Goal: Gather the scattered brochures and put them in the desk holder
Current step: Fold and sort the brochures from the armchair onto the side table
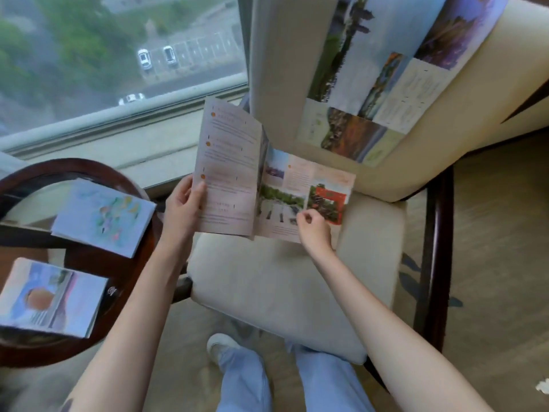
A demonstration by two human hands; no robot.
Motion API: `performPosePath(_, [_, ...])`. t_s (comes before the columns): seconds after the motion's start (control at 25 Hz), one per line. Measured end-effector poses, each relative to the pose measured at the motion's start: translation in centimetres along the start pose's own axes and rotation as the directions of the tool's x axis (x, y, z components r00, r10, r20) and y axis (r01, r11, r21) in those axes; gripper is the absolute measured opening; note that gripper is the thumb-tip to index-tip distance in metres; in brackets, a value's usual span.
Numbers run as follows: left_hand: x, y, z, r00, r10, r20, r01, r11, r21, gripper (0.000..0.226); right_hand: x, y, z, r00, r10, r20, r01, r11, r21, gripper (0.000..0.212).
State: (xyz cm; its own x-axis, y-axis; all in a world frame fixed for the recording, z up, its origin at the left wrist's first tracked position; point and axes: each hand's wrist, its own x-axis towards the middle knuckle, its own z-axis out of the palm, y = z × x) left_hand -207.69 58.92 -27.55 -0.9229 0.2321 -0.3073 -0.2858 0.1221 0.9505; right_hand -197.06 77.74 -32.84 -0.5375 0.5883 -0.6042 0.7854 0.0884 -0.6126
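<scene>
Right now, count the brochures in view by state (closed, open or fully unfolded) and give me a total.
Closed brochures, on the round table: 2
Open brochure, held by left hand and right hand: 1
Unfolded brochure, draped over the chair back: 1
Total: 4

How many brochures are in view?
4: an open brochure in the left hand and right hand; an unfolded brochure over the chair back; near brochure and far brochure on round table. More may be hidden.
</scene>
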Motion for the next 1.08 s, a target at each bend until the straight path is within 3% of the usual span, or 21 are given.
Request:
performPosePath(0.2, [-0.5,1.5,-5.1,1.000,-0.005,0.001,0.005,0.999,-0.046,0.020,-0.7,0.0,5.0,0.991,0.032,0.130,-0.035,0.999,0.018,0.027])
performPosePath(0.32, [-1.0,2.8,-8.9,0.997,-0.064,0.046,0.073,0.970,-0.231,0.019,-0.3,-0.8,7.2,0.964,0.161,0.209,-0.183,0.979,0.090,0.028])
performPosePath(0.4, [-1.3,3.4,-11.4,0.995,-0.099,0.013,0.096,0.921,-0.378,0.023,-0.5,-0.8,8.5,0.849,0.373,0.375,-0.445,0.887,0.125,0.045])
performPosePath(0.48, [-1.8,3.5,-13.2,0.990,-0.142,-0.015,0.110,0.829,-0.548,0.021,-1.6,-0.6,9.8,0.652,0.508,0.563,-0.665,0.740,0.102,0.066])
performPosePath(0.56, [-2.3,3.0,-14.2,0.979,-0.204,-0.017,0.139,0.725,-0.675,0.025,-2.5,-0.2,11.3,0.505,0.525,0.685,-0.792,0.598,0.126,0.080])
performPosePath(0.64, [-2.8,2.3,-14.8,0.967,-0.255,0.012,0.174,0.623,-0.763,0.032,-3.1,0.0,12.7,0.445,0.491,0.749,-0.871,0.432,0.234,0.080])
performPosePath(0.72, [-3.3,1.5,-15.3,0.956,-0.288,0.056,0.206,0.523,-0.827,0.033,-3.1,0.0,13.8,0.513,0.432,0.742,-0.858,0.286,0.427,0.065])
performPosePath(0.84, [-3.9,0.1,-16.5,0.940,-0.333,0.080,0.246,0.494,-0.834,0.031,-2.3,-0.5,14.3,0.676,0.423,0.604,-0.727,0.245,0.642,0.023])
performPosePath(0.96, [-4.1,-1.4,-18.2,0.929,-0.367,0.050,0.261,0.552,-0.792,0.035,-1.1,-0.9,12.8,0.754,0.407,0.516,-0.629,0.220,0.745,0.018])
performPosePath(1.08, [-4.1,-3.0,-19.4,0.909,-0.416,-0.004,0.256,0.565,-0.784,0.035,-0.2,-0.9,10.5,0.840,0.257,0.479,-0.510,0.066,0.858,0.033])
